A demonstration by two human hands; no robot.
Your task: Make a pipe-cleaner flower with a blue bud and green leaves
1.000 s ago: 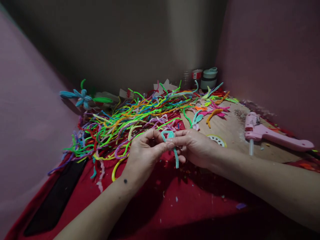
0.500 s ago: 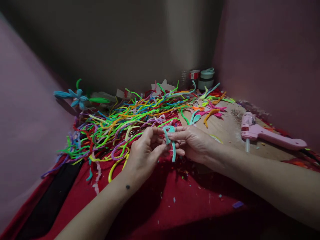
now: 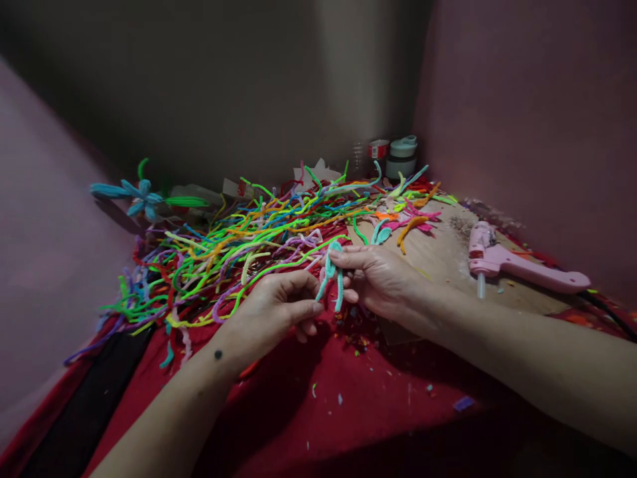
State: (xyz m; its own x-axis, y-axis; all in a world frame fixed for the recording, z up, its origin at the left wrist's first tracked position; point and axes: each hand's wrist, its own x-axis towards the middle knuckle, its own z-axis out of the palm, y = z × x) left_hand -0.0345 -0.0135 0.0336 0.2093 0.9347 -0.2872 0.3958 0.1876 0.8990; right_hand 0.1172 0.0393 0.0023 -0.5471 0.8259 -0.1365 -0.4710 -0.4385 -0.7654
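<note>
My right hand pinches the top of a bent teal pipe cleaner, whose two legs hang down. My left hand sits just below and left of it, fingers curled, thumb and forefinger touching the lower end of one leg. Both hands hover over a red cloth. Behind them spreads a big heap of coloured pipe cleaners.
A pink glue gun lies on a wooden board at the right. A blue pipe-cleaner flower stands at the back left. Small containers sit in the far corner. Walls close in on the left and right. A black strip lies at the lower left.
My left hand has dropped lower, from the top of the teal piece to its hanging end. The loop now hangs as two legs from my right hand. The view has shifted slightly.
</note>
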